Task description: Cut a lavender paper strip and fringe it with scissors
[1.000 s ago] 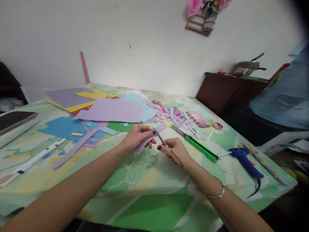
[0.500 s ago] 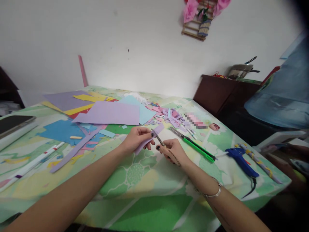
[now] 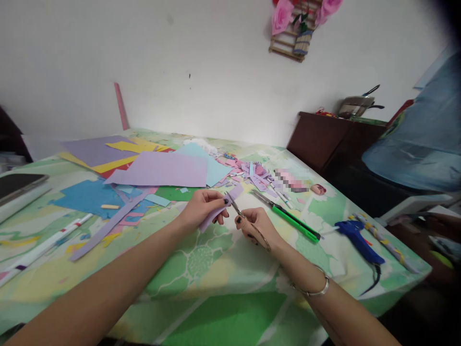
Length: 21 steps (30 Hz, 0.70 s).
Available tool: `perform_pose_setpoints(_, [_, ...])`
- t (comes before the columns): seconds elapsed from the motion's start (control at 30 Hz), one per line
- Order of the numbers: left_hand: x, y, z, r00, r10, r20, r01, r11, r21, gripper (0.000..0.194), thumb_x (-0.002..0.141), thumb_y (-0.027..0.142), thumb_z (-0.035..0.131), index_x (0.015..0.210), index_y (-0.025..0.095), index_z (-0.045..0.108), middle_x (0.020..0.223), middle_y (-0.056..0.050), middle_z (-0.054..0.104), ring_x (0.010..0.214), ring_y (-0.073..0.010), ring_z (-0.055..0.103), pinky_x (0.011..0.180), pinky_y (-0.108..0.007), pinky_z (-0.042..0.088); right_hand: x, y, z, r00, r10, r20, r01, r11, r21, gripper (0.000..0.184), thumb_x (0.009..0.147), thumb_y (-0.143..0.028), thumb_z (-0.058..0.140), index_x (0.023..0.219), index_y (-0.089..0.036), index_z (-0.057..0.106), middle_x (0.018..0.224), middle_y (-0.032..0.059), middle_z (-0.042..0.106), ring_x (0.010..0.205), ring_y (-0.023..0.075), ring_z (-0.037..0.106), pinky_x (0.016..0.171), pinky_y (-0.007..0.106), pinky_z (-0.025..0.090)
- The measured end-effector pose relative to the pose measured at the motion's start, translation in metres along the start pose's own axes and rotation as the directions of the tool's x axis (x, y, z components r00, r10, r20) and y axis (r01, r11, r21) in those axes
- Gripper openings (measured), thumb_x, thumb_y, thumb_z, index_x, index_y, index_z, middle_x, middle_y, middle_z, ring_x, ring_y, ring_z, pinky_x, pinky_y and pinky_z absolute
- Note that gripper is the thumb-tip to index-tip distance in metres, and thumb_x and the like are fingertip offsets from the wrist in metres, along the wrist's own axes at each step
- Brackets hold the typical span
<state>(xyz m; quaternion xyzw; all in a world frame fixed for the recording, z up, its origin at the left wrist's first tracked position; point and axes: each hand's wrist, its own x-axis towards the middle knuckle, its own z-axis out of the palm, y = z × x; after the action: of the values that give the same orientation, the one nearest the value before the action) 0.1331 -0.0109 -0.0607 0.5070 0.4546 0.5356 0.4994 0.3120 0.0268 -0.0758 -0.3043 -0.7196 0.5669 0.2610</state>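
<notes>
Pinched between the thumb and fingers of my left hand [image 3: 206,207] is a strip of lilac paper [image 3: 236,191], its lower end hanging under the palm. My right hand [image 3: 257,226] is closed around the handles of a pair of scissors [image 3: 234,203]. The blades point up and left and meet the strip beside my left thumb. Just right of my right hand lies a green utility knife [image 3: 295,223]. Behind my hands is a large lilac sheet [image 3: 169,169], with a pile of paper scraps [image 3: 254,173] to its right.
A blue glue gun [image 3: 360,240] and a wrapped stick [image 3: 389,247] lie near the table's right edge. At left are a phone [image 3: 21,181], blue paper [image 3: 86,197] and a long lilac strip [image 3: 111,226]. A large water bottle [image 3: 414,144] stands at far right.
The view has shifted slightly. My hands stay nearly in place, the scissors' blades still at the lilac strip, with the blades looking a little more parted.
</notes>
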Motion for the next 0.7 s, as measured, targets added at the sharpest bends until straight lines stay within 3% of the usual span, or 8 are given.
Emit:
perform_pose_setpoints(0.43, [-0.0003,0.0021,-0.0006,1.000,0.013,0.000,-0.013,1.000,0.004,0.018,0.072,0.026,0.063,0.065,0.011,0.059,0.056,-0.004,0.065,0.041,-0.0100,0.056,0.040,-0.019,0.037,0.0004,0.0002,-0.0005,1.000,0.000,-0.005,0.000,0.999,-0.054,0.043,0.071,-0.056,0.059,0.057,-0.017,0.046,0.036,-0.0086,0.034,0.029,0.0045,0.027,0.031,0.019,0.017])
perform_pose_setpoints(0.7, [-0.0011,0.0035,-0.0007,1.000,-0.006,-0.007,0.006,1.000,0.023,0.018,0.073,0.026,0.063,0.064,0.011,0.058,0.055,-0.003,0.065,0.041,-0.0100,0.057,0.039,-0.018,0.037,0.0011,-0.0006,0.0003,0.999,0.045,-0.027,-0.046,0.999,-0.030,0.038,0.066,-0.048,0.067,0.056,-0.018,0.046,0.035,-0.0090,0.035,0.029,0.0045,0.027,0.031,0.019,0.018])
